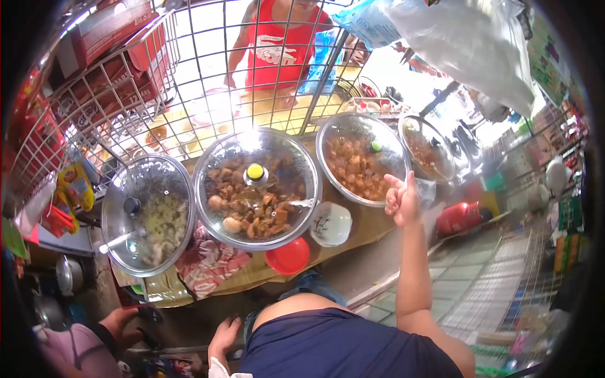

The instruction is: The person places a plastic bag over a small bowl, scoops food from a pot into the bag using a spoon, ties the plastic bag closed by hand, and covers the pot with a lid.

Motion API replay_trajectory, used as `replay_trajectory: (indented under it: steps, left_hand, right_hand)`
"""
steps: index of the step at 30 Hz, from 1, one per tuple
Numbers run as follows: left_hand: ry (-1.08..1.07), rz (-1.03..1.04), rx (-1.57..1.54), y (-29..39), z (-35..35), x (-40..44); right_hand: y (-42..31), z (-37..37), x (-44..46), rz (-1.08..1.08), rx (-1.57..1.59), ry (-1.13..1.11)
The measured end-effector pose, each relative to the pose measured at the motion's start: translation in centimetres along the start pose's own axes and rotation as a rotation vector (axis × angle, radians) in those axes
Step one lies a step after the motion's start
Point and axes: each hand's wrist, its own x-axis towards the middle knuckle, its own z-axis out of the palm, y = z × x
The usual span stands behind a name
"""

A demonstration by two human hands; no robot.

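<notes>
My right hand (403,200) is raised near the right edge of a lidded basin of reddish stew (356,154). Two of its fingers stretch out, the others curl, and nothing shows in it. Low beside my hip is my left hand (225,332), its fingers loosely extended and apparently empty. A larger basin of brown meat (252,205) has a clear lid with a yellow knob. Left of it stands a covered basin of pale food (154,217). A red bowl (288,256) and a white bowl (331,224) sit along the near edge.
A metal grid (208,60) stands behind the basins, with a person in a red top (277,53) beyond it. Someone in pink (79,346) is at lower left. Boxes (110,79) fill a wire basket at upper left. A fourth covered basin (427,146) is farther right.
</notes>
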Motion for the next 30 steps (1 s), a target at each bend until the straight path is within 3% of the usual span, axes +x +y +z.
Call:
replay_trajectory:
  steps: [2, 3, 6, 18, 21, 24, 25, 26, 28, 30]
  left_hand:
    - [-0.041, -0.057, 0.004, 2.1, -2.5, -1.3]
    - [-0.031, 0.041, 0.065, -0.9, -3.0, 0.1]
    - [-0.004, 0.106, -0.010, 0.1, -4.1, 0.3]
    - [0.031, 0.253, -0.141, 5.9, -2.4, 0.4]
    - [0.099, 0.292, -0.251, 7.5, -2.0, -0.2]
    - [0.398, 0.404, -0.490, 9.5, -1.4, -0.2]
    - [0.616, 0.613, -0.380, 9.4, -1.1, 1.1]
    - [0.757, 0.620, -0.025, 11.2, -2.2, 0.5]
    - [0.952, 0.788, 0.365, 11.5, -3.5, 2.9]
    - [0.967, 0.560, 0.521, 12.5, -3.9, 4.5]
  right_hand:
    - [0.1, 1.0, -1.0, 0.000, -0.007, 0.021]
    - [0.2, 1.5, -1.4, -0.001, -0.007, 0.023]
    - [0.5, 2.5, -1.7, -0.009, -0.049, 0.056]
    - [-0.8, 2.3, -1.0, -0.020, -0.055, -0.010]
    - [-0.8, 2.2, -0.8, -0.010, -0.050, -0.029]
    - [-1.3, 2.3, -1.6, -0.005, -0.038, 0.000]
    - [-1.3, 2.1, -1.8, -0.010, -0.032, 0.000]
    - [-1.1, 1.9, -2.0, -0.005, -0.028, -0.004]
    - [-0.8, 2.2, -2.7, -0.019, -0.044, -0.089]
    - [-0.3, 3.6, -3.9, -0.040, -0.115, -0.222]
